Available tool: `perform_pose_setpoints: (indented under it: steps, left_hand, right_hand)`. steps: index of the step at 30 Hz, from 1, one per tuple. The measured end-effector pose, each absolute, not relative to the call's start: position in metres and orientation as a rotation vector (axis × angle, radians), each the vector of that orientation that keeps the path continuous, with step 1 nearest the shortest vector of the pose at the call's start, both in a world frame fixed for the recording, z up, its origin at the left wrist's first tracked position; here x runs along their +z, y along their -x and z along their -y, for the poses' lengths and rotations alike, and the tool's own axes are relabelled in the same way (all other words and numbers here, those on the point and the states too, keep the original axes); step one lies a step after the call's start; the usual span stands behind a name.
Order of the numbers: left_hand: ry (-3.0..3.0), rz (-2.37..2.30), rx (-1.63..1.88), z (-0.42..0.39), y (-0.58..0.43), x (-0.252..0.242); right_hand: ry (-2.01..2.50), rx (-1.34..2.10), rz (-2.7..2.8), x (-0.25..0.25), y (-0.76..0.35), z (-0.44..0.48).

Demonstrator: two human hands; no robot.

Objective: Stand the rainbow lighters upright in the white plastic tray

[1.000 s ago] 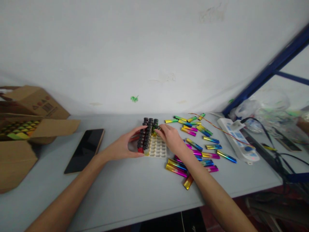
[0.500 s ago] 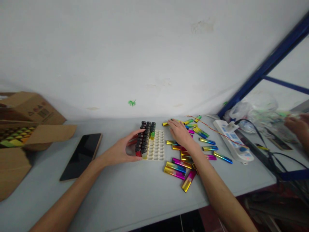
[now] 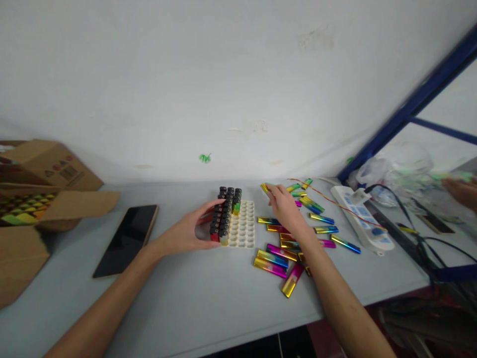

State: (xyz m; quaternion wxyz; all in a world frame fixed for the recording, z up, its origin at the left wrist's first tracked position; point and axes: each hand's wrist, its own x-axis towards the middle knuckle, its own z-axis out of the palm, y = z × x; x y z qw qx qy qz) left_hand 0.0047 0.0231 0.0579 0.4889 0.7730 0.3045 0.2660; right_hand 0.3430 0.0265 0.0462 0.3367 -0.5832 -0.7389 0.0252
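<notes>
A cream tray with rows of holes [image 3: 245,224] lies on the table, and several lighters with black tops [image 3: 226,214] stand upright in its left rows. My left hand [image 3: 192,228] curves around the left side of these lighters, thumb at the near end and fingers at the far end, steadying them. To the right of the tray, my right hand [image 3: 285,206] pinches a yellow-green lighter [image 3: 265,188], whose end sticks out past the fingertips. Around and under that forearm, shiny loose lighters [image 3: 271,266] in yellow, blue and pink lie scattered.
A dark phone [image 3: 126,241] lies left of my left hand. Further left, an open cardboard box [image 3: 80,206] holds more lighters. A white power strip [image 3: 359,219] with cables stands right, beside a blue metal frame [image 3: 387,119]. Another person's hand [image 3: 462,193] is at the far right.
My right hand has drawn slightly right with the yellow-green lighter, its end now tilted up and its fingers more bunched. My left hand stays at the tray.
</notes>
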Motion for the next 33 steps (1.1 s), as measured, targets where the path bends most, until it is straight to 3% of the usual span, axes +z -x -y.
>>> perform_pose_setpoints:
  steps: [4, 9, 21, 25, 33]
  left_hand:
    - [-1.871, -0.744, 0.659, -0.023, -0.005, 0.058]
    - [-1.875, -0.762, 0.642, -0.024, -0.003, 0.057]
    - [-1.863, -0.773, 0.653, -0.023, -0.004, 0.059]
    - [-1.885, -0.766, 0.650, -0.025, -0.003, 0.055]
    - [-1.895, -0.769, 0.637, -0.024, -0.005, 0.059]
  right_hand:
    - [1.388, 0.288, 1.605, 0.059, -0.340, -0.018]
    - [1.228, 0.815, 1.211, 0.075, -0.325, -0.012]
    - [0.985, 1.434, 1.008, 0.080, -0.302, 0.001]
    - [1.028, 1.482, 1.103, 0.082, -0.301, 0.004]
    - [1.106, 1.240, 1.255, 0.070, -0.303, -0.003]
